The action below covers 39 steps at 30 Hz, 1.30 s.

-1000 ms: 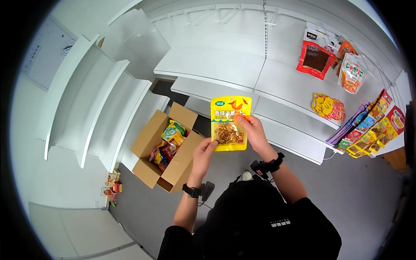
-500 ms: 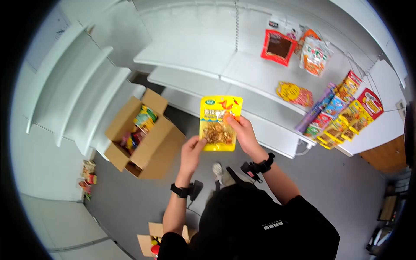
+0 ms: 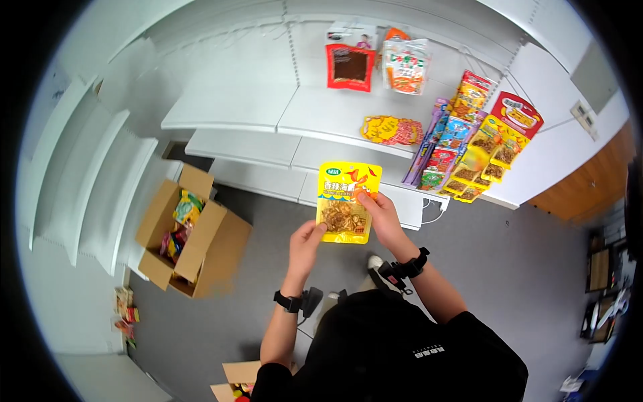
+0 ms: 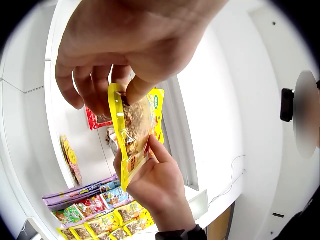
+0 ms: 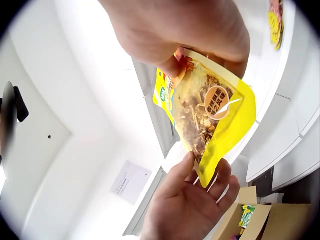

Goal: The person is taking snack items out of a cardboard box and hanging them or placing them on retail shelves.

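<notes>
We see the thumb of the left hand (image 3: pixel 305 249) laid on the front of a yellow pouch (image 3: pixel 348 204) at its lower left edge, with the fingers (image 5: pixel 223 186) behind, so the corner is pinched. The right hand (image 3: pixel 385 220) pinches the opposite edge, its thumb on the printed front; we cannot see clearly how its other fingers lie behind. The pouch is held upright in the air in front of the person, and through its clear window we make out brown, shredded pieces. Each wrist wears a dark strap, the left (image 3: pixel 289 301) and the right (image 3: pixel 407 266) alike.

Beyond the hands, we find white shelves (image 3: pixel 221 114). On the upper one, a red-framed bag (image 3: pixel 349 68) is beside a white bag (image 3: pixel 406 65), with a yellow-and-pink packet (image 3: pixel 392 130) nearer the front edge. To the right hang colourful snack packets (image 3: pixel 455 130) and, next to them, small yellow pouches (image 3: pixel 492 151) below a red card (image 3: pixel 518 114). On the floor (image 3: pixel 495 281) to the left, an open cardboard box (image 3: pixel 226 248) holds bright packets (image 3: pixel 189 206); part of another box (image 3: pixel 240 370) shows at the bottom.
</notes>
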Each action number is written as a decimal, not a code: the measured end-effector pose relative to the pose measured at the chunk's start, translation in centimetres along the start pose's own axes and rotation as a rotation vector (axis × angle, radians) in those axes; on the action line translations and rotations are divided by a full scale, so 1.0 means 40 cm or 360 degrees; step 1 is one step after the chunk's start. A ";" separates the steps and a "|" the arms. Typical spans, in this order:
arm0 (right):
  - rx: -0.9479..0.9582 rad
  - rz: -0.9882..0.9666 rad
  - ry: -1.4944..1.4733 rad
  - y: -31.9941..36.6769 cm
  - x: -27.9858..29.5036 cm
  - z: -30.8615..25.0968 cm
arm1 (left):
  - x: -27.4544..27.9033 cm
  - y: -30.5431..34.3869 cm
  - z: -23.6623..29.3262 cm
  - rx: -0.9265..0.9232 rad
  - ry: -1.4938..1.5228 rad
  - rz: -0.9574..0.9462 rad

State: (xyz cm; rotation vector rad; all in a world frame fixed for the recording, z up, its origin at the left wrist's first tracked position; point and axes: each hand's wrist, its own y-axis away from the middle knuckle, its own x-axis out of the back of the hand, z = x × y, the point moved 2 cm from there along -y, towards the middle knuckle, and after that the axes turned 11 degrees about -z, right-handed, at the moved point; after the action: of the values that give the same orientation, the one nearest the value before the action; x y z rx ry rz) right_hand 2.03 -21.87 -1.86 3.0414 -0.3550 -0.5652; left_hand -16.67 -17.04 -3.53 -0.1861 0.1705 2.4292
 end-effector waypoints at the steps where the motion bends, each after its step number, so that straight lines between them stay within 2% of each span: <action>1: 0.0008 0.0026 -0.0016 0.009 0.025 -0.014 | -0.024 -0.016 0.001 -0.0011 -0.0047 -0.0025; 7: 0.0118 0.0200 -0.0137 0.037 0.214 -0.087 | -0.197 -0.143 0.002 0.0046 -0.0124 -0.0227; 15: 0.0319 0.0479 -0.0185 0.074 0.590 -0.261 | -0.565 -0.383 -0.051 0.0037 -0.0181 -0.0556; 22: 0.0401 0.0678 -0.0269 0.080 0.888 -0.384 | -0.850 -0.543 -0.073 0.0067 -0.0201 -0.0678; 26: 0.0467 0.0743 -0.0277 0.082 1.008 -0.443 | -0.939 -0.590 -0.072 0.0051 -0.0257 -0.0738; 27: 0.0420 0.0769 -0.0139 0.085 1.046 -0.463 | -0.954 -0.597 -0.066 0.0046 -0.0284 -0.0766; 29: 0.0547 0.0812 -0.0204 0.082 1.098 -0.492 | -0.983 -0.608 -0.046 0.0017 -0.0260 -0.0839; 34: 0.0744 0.0911 -0.0167 0.086 1.153 -0.605 | -1.037 -0.654 -0.047 -0.0014 -0.0125 -0.0989; 39: 0.0644 0.0904 -0.0017 0.076 1.195 -0.643 | -1.092 -0.681 -0.047 0.0012 -0.0119 -0.1063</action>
State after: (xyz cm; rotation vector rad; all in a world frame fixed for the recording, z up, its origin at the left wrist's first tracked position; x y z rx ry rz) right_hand 53.99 -36.06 5.57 3.0488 -1.4244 -0.5118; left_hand 34.17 -24.29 0.45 -0.1225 0.0671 1.7670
